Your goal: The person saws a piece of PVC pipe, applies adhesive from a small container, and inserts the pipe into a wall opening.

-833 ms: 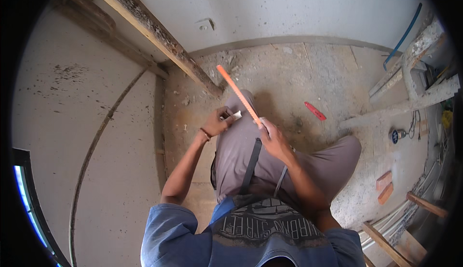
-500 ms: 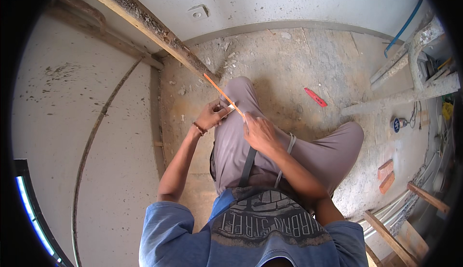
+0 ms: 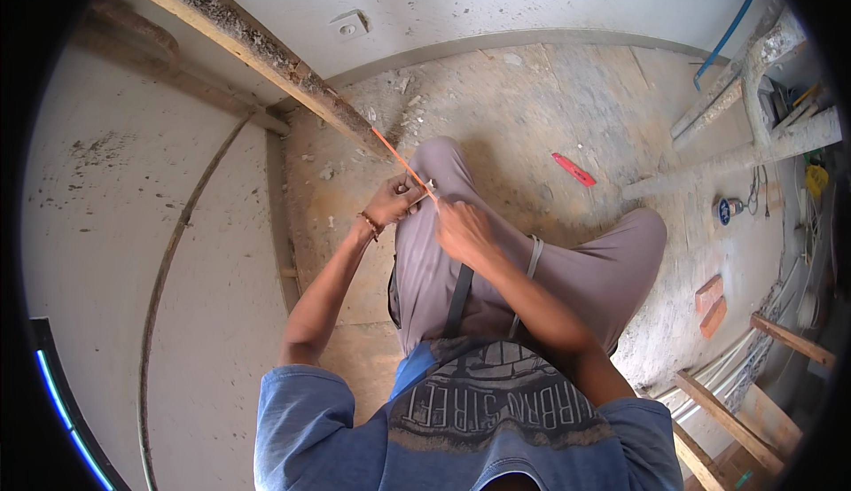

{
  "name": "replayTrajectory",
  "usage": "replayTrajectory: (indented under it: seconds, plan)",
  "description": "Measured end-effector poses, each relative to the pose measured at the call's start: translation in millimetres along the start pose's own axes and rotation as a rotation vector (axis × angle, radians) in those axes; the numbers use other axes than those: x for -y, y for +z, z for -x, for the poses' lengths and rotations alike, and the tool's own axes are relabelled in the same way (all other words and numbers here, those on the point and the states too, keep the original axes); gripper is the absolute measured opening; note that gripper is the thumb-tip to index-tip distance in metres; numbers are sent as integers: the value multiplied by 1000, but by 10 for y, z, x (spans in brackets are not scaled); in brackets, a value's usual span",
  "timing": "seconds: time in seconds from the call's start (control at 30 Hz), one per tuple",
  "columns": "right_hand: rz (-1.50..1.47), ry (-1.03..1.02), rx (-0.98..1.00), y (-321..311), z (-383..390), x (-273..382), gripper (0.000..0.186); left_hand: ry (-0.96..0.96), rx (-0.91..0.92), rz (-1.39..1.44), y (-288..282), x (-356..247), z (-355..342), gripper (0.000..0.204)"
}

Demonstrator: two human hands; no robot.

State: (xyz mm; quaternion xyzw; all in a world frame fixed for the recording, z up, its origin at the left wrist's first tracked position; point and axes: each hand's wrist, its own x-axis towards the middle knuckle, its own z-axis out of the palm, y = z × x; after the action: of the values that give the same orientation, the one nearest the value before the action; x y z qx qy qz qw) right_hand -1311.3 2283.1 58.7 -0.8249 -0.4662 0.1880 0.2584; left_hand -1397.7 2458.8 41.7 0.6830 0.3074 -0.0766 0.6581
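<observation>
In my right hand [image 3: 464, 230], closed over my thigh, is the near end of a thin, straight orange strip [image 3: 396, 152] that looks like a hacksaw blade. It slants up and left, its far tip near the lower end of a wooden beam. My left hand [image 3: 395, 200], with a beaded bracelet at the wrist, pinches a small pale piece [image 3: 428, 192] just left of the right hand. The strip crosses this piece; fingers cover most of it, so its kind cannot be made out. Both hands are above my bent leg in mauve trousers [image 3: 443, 159].
A rough wooden beam [image 3: 257, 57] slopes down from the upper left. On the dusty floor lie a red utility knife [image 3: 573, 170], a round blue-faced object [image 3: 725, 211] and brick pieces [image 3: 710, 305]. A plaster-splattered frame [image 3: 727, 167] stands at right; wooden bars [image 3: 727, 420] lie lower right.
My right hand has slid slightly up and left along the strip's line, bringing it closer to the pale piece. The left hand keeps its pinch. The whole view has shifted a little.
</observation>
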Motion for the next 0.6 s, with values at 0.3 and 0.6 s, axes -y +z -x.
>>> replayTrajectory:
  seconds: [0.3,0.6]
  plan:
    - [31,112,101,-138,263,58,27,71,-73,-137,-86,-37,-173,29]
    - [19,-95,-398,585,71,-347,13,-102,-141,-39,-77,347,-534,19]
